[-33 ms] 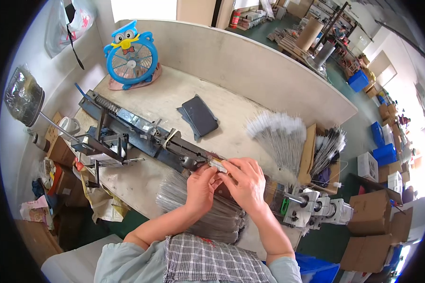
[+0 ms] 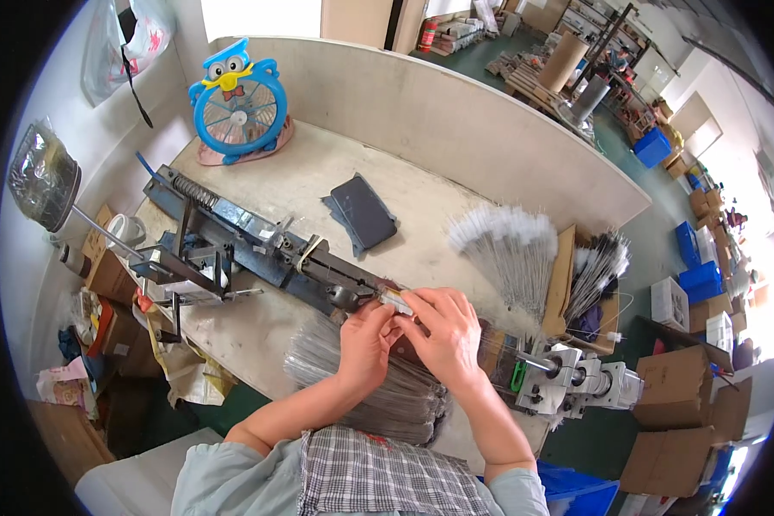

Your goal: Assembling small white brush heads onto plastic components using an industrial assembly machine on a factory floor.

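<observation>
Both hands meet over the near end of a long dark metal bench machine (image 2: pixel 271 245) that crosses the table. My right hand (image 2: pixel 447 331) has thumb and fingers pinched on a small whitish piece (image 2: pixel 395 301) lying along the machine's end. Close beside it, my left hand (image 2: pixel 368 348) has its fingertips pressed together; what they hold, if anything, is hidden. A dark rounded knob (image 2: pixel 344 297) sits on the machine just left of my fingers. Below my hands lies a large bundle of thin grey wire stems (image 2: pixel 395 400).
White-tipped wire brushes (image 2: pixel 507 249) are fanned out at right, beside a cardboard box (image 2: pixel 561 279) of darker ones. A silver motor unit (image 2: pixel 576 378) stands at the right table edge. Behind the machine lies a black phone (image 2: pixel 364 213). A blue fan (image 2: pixel 239 112) stands at the back left.
My right hand has shifted very slightly to the left. Otherwise both hands and the things around them look the same.
</observation>
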Available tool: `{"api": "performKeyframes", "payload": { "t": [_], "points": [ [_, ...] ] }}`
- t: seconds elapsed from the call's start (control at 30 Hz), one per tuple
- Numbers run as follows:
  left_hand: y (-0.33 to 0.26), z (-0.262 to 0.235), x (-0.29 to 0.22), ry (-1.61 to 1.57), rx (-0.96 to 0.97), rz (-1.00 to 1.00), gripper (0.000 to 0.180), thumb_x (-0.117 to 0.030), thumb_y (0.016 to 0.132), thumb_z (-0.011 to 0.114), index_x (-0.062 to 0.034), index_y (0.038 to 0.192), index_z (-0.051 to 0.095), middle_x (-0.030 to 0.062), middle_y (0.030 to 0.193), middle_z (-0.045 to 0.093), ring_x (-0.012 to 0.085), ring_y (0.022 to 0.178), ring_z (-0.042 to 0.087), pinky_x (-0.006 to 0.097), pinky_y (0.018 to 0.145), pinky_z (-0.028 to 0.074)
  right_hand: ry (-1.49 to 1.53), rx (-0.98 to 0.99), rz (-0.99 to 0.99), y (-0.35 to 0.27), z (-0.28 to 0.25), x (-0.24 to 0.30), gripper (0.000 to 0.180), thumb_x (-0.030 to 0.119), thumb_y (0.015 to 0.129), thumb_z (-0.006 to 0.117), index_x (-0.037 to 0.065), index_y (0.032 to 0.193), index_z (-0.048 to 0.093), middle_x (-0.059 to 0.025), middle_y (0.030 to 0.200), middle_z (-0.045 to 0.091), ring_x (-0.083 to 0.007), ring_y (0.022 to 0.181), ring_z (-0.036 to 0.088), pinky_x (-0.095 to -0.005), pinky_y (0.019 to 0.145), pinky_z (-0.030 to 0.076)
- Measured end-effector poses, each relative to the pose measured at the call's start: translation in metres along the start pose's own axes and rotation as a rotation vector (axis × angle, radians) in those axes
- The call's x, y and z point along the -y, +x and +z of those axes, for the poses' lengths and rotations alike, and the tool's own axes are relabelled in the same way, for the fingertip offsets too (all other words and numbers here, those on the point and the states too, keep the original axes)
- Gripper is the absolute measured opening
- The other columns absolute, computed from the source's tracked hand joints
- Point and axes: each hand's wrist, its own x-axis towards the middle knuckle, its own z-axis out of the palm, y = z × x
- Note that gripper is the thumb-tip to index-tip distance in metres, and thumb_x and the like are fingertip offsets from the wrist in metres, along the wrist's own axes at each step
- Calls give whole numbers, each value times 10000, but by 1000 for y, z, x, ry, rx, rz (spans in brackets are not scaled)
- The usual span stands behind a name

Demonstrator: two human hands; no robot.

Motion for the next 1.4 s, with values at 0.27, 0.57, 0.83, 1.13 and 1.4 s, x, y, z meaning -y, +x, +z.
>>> {"api": "performKeyframes", "payload": {
  "t": [0.27,0.57,0.83,1.13,1.4],
  "points": [
    [0,-3,-3,-111,12,-63,123,-132,901,535,-47,983,569,42,945,624,140,859,621,297,787,493,-73,-86,44,0,5,5,313,227,683,743,117,970,680,17,954,631,-190,906,580,-336,725,441],
    [-2,-4,-2,-9,22,-8,95,-82,906,531,-63,983,582,20,946,626,108,839,612,269,762,492,-78,-83,-2,-2,0,7,182,212,696,745,127,853,711,3,905,638,-201,862,586,-342,720,447],
    [-2,-1,-4,-81,29,-40,124,-115,911,535,-54,1007,584,35,963,638,111,861,613,269,775,487,-60,-32,4,-3,0,-1,208,229,721,723,158,917,705,13,919,635,-196,897,580,-354,716,440],
    [-3,7,-12,-45,19,-72,421,-371,981,347,-6,1079,533,112,1011,615,198,937,599,366,892,454,-124,-20,74,-6,-18,2,252,181,704,726,101,939,686,-7,889,636,-199,898,570,-359,741,438],
    [-11,-4,-15,74,91,-122,597,-539,960,308,-10,1179,475,133,1130,567,224,1007,570,362,923,449,-121,128,59,-21,-22,3,149,112,732,674,68,872,653,-42,796,614,-235,873,556,-368,746,440]
  ]
}}
